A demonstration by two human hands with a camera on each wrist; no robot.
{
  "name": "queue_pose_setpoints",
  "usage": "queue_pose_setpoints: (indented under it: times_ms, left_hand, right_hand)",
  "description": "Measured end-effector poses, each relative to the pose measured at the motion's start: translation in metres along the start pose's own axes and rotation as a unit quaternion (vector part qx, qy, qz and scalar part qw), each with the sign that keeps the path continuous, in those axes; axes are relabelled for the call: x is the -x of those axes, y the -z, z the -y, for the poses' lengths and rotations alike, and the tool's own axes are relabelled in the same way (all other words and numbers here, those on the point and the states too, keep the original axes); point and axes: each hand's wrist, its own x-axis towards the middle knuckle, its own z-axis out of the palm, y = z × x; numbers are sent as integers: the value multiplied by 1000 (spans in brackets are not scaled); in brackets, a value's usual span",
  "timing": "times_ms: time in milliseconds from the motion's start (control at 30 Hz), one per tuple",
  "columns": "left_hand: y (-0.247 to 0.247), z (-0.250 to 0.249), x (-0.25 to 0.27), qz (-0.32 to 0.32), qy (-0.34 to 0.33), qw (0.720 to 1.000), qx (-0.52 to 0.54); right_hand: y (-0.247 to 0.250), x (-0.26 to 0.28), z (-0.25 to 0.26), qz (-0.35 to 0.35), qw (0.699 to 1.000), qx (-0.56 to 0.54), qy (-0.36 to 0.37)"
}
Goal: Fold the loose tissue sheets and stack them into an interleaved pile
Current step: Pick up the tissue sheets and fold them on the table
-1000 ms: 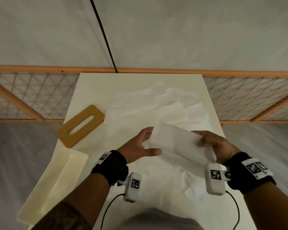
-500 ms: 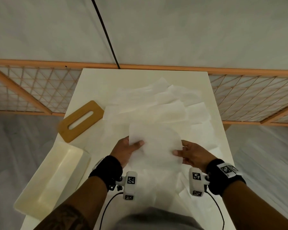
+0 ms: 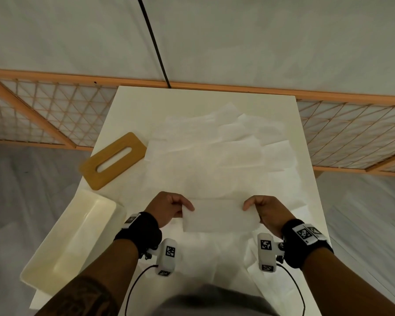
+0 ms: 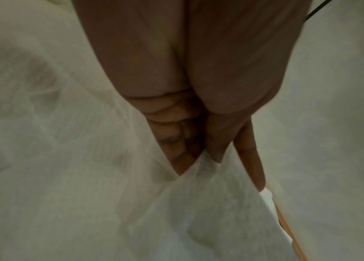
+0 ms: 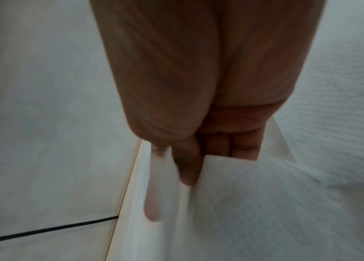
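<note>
Left hand (image 3: 169, 208) and right hand (image 3: 266, 210) each grip, pinching the folded tissue sheet (image 3: 219, 216) ends

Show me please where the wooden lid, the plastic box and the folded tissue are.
wooden lid (image 3: 113, 161): head view, on the wood beside its slot.
plastic box (image 3: 55, 256): head view, on its inner wall.
folded tissue (image 3: 218, 216): head view, on its middle, between the two hands.

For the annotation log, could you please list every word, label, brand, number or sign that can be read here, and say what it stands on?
No readable words, numbers or brand names in any view.
Black-and-white square code markers, patterns not text: on the left wrist camera, the right wrist camera, the left wristband and the right wristband.
Wooden lid, tissue sheet, cream box: no print visible.
</note>
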Motion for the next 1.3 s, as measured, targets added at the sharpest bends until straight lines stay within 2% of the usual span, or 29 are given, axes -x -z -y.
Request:
queue_pose_setpoints:
  times_ms: [100, 200, 267, 333, 400, 467, 600, 733, 867, 933, 1033, 1067, 1167, 1233, 1300]
  left_hand:
    - [0, 5, -3, -23, 2, 999, 31]
    - [1, 7, -5, -47, 32, 996, 75]
    - [1, 6, -6, -60, 62, 991, 104]
    - [-1, 7, -7, -73, 78, 987, 121]
    - [-2, 11, -9, -98, 69, 990, 74]
    - [-1, 18, -11, -111, 40, 993, -22]
    - [-2, 23, -11, -118, 25, 987, -106]
    - [-5, 24, -8, -122, 19, 984, -129]
    - [-6, 25, -4, -127, 19, 983, -134]
    - [-6, 27, -3, -132, 16, 981, -138]
    - [-8, 29, -3, -135, 15, 979, -150]
    - [-9, 29, -3, -137, 15, 979, -149]
    - [-10, 28, -3, -138, 17, 979, -147]
    - [-11, 27, -3, -134, 17, 979, -150]
    - [-11, 25, -2, -131, 16, 979, -155]
  right_hand:
    - [0, -4, -4, 12, 999, -40, -23]
    - [-2, -8, -5, -12, 997, -53, -46]
    - [-5, -17, -4, -72, 997, 13, -37]
    - [-10, -26, 2, -153, 979, 136, 5]
    - [-21, -33, 14, -197, 956, 213, 44]
    - [-35, -45, 25, -194, 945, 256, 56]
    - [-62, -70, 37, -154, 942, 299, -8]
    - [-73, -79, 40, -177, 952, 247, -31]
    - [-64, -78, 37, -186, 963, 193, 12]
    - [-56, -71, 39, -193, 974, 115, 32]
    - [-50, -58, 45, -177, 981, -70, 33]
    - [-51, -57, 44, -179, 980, -77, 30]
    - [-59, -59, 32, -163, 975, 150, -12]
    - [-68, -61, 28, -159, 962, 220, -26]
    - [-76, -63, 28, -184, 942, 279, -33]
